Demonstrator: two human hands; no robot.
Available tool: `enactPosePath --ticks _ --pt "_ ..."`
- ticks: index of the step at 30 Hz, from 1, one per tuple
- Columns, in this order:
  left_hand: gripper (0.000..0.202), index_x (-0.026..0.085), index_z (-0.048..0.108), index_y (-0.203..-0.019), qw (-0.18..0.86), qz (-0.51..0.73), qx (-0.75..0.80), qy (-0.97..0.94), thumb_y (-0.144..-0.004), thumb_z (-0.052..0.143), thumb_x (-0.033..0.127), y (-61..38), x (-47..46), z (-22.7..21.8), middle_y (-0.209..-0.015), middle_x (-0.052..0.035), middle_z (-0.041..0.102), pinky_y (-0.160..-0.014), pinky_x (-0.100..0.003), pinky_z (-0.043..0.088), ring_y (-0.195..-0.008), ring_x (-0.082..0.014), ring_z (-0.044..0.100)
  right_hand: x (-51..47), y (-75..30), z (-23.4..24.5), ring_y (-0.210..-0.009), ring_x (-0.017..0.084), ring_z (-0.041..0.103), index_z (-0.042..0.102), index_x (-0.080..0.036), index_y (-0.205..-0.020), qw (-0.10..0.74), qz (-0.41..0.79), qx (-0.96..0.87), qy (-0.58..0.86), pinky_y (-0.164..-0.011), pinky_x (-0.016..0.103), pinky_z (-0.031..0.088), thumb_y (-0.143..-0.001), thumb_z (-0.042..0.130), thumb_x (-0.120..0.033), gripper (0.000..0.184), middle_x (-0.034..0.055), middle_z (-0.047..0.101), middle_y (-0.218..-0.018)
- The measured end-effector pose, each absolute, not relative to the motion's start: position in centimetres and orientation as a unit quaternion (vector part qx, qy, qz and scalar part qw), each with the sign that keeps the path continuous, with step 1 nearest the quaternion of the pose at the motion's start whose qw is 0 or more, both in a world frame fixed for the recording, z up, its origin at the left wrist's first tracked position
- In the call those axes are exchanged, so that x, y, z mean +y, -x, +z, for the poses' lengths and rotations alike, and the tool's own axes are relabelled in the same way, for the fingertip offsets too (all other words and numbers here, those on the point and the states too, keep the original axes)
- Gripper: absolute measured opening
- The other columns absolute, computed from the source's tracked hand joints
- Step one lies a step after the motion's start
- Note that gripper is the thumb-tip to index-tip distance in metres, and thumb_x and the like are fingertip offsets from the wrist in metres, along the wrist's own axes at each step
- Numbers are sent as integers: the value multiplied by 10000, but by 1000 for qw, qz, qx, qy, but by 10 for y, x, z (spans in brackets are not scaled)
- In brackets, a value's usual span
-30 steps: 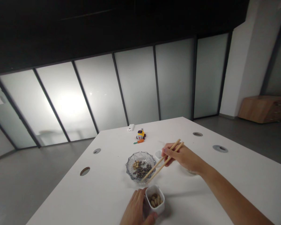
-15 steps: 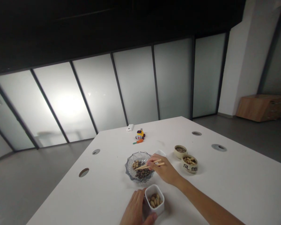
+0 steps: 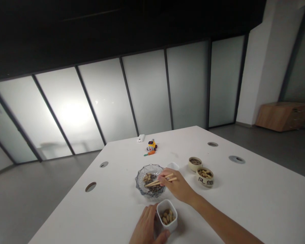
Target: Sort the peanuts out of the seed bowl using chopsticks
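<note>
A pair of wooden chopsticks is held in my right hand, tips down inside a clear glass bowl with a scalloped rim. The bowl contains light-brown peanuts and small dark beans or nuts. I cannot make out anything pinched between the tips. Nearer to me, my left hand curves round the left side of a white square cup, thumb at its front. Several peanuts lie in this cup.
Right of the glass bowl stand two cream pots, one holding peanuts, the other dark contents. A white dish sits partly behind my right hand. Farther back are a toy carrot, a yellow toy vehicle and a white device.
The chopstick tips have shifted slightly left and down within the glass bowl. My left hand stays at the white cup.
</note>
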State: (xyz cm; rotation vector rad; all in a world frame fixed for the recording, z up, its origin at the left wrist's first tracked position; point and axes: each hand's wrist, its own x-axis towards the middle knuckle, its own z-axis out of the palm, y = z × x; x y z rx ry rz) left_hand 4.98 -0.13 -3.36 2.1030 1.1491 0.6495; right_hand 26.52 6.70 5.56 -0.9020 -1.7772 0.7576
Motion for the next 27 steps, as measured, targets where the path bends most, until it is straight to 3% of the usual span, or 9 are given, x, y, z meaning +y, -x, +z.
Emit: enactPosePath --ticks 8,18,27 --pt "591 134 582 -1375 319 233 451 -800 -836 719 335 -51 -3 -30 -1275 -181 660 -1015 -472 477 -1146 -373 608 70 -267 52 -814 219 674 768 -212 -845 542 260 -712 364 -780 342 527 -1052 582 -570 453 52 708 -846" --pt "600 136 581 -1381 321 225 464 -794 -819 726 287 -54 -5 -22 -1300 -186 656 -1039 -471 475 -1182 -378 603 67 -268 48 -825 228 684 787 -215 -891 505 247 -751 346 -771 351 531 -1076 550 -578 471 63 716 -872" --pt "588 122 598 -1360 328 238 460 -791 -833 738 341 -54 -7 -23 -1311 -197 660 -1061 -478 472 -1197 -390 602 66 -269 49 -827 227 688 801 -221 -900 503 237 -763 328 -772 351 541 -1095 535 -537 457 71 723 -886"
